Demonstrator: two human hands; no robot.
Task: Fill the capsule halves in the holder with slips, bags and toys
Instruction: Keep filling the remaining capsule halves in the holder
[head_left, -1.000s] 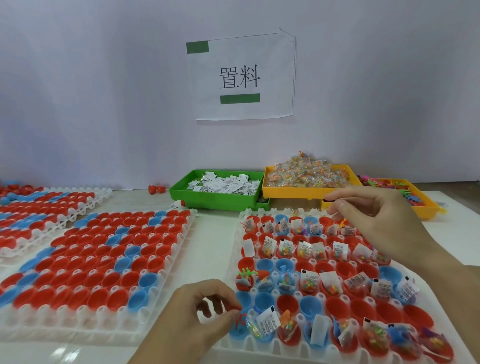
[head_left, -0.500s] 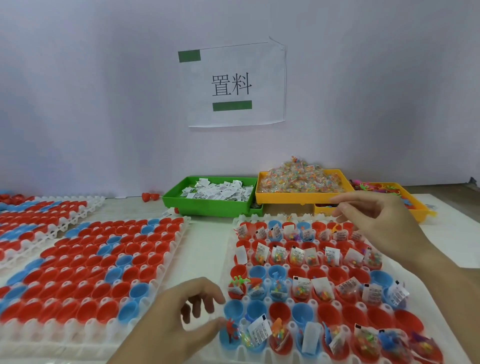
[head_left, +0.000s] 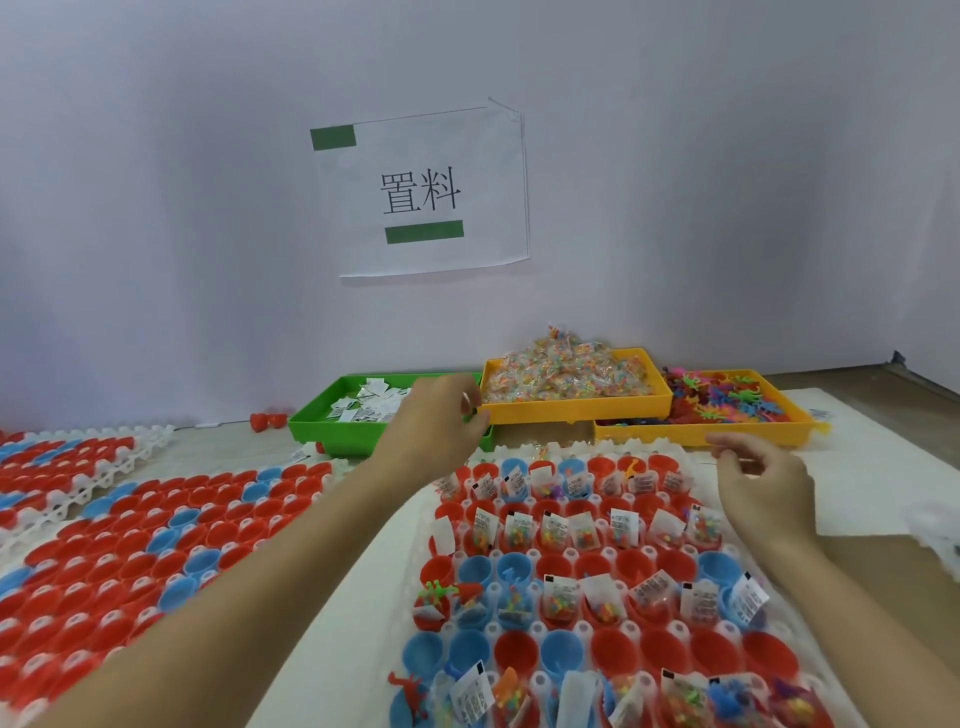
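Reaching forward from the near edge of the holder (head_left: 675, 519), where it hovered half a second ago, the left hand (head_left: 434, 421) now sits at the right end of the green tray (head_left: 332, 431), directly over the paper slips (head_left: 363, 402). Its fingers are curled downward; whether they already pinch a slip cannot be told, since the fingertips are turned away. The right hand (head_left: 763, 483) has drawn back from above the far rows to the holder's right edge, fingers loosely bent and holding nothing visible.

Just beyond the left hand's fingertips is the yellow tray of small bags (head_left: 566, 374); beyond the right hand lies the tray of toys (head_left: 727, 400). Between the two hands and nearer the person, the holder carries red and blue capsule halves (head_left: 561, 654): several rows already hold slips and bags, while others are bare. The move suggests a fresh supply of slips is being fetched for those unfilled rows, so the filling is judged partway done.
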